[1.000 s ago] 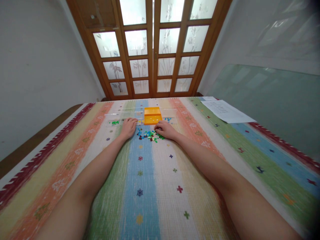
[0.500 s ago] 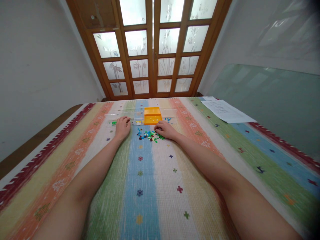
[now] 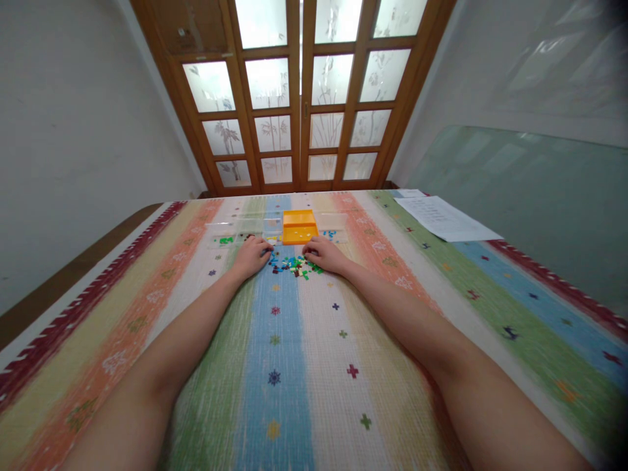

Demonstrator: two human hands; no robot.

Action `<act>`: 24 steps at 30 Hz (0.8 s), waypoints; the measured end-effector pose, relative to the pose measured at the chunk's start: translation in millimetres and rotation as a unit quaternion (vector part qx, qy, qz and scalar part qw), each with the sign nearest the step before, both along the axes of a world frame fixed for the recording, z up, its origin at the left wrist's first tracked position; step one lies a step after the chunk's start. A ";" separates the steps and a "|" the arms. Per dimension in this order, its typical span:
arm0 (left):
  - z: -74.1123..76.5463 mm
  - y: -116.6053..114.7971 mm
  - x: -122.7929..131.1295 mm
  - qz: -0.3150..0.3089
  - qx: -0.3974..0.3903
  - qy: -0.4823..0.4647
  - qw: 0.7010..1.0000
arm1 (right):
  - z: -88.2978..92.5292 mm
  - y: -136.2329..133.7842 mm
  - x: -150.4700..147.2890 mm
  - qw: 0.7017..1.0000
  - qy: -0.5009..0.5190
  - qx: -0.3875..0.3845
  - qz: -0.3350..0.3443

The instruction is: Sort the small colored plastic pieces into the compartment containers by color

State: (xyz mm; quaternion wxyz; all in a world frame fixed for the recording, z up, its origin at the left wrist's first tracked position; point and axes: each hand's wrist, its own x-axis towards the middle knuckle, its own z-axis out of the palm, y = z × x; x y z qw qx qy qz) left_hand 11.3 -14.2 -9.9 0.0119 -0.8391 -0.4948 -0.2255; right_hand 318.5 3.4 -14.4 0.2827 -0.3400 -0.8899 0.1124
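Note:
My left hand (image 3: 252,256) reaches to the left edge of a loose pile of small plastic pieces (image 3: 293,264), coloured blue, green, dark red and pale yellow. Its fingers are slightly bent and apart, and I see nothing between them. On the pile's right side rests my right hand (image 3: 324,254), its fingers curled and pressed together over green pieces; whatever they pinch is too small to make out. Just beyond the pile stands an open yellow box (image 3: 299,219) with a few pale pieces in it. Clear plastic trays flank it, with green pieces (image 3: 226,241) and dark red ones on the left and blue pieces (image 3: 329,234) on the right.
A striped, patterned cloth (image 3: 275,412) covers the table. Printed paper sheets (image 3: 444,219) lie at the far right. Beyond the table are wooden doors with glass panes (image 3: 326,131), and a pale green glass panel (image 3: 530,196) stands at the right.
My left hand has moved right and towards me, from over the left tray to the pile's edge. Dark red pieces now show in that tray. My right hand has hardly moved.

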 end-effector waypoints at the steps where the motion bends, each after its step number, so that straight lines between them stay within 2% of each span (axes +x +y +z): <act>1: -0.5 0.2 0.1 0.001 -0.003 -0.002 1.000 | -0.2 -0.4 -0.3 1.000 0.001 0.002 -0.003; 5: -1.2 -0.3 3.8 0.000 -0.011 -0.016 1.000 | -0.3 -2.3 -2.9 1.000 -0.007 0.019 -0.006; 9: -1.6 -3.0 12.4 -0.027 -0.020 -0.029 0.999 | 1.8 -4.7 -7.0 0.999 -0.026 0.029 0.008; 16: -2.2 -9.5 27.2 -0.068 -0.030 -0.033 0.997 | 3.5 -4.7 -11.4 0.999 -0.034 -0.004 0.016; 19: -3.3 -8.8 27.8 -0.062 -0.027 -0.043 0.997 | 2.8 -2.7 -12.8 0.999 -0.024 -0.018 0.011; 24: -5.8 -4.5 22.1 -0.018 -0.009 -0.061 0.998 | 1.4 -0.8 -16.0 1.000 -0.002 -0.030 -0.001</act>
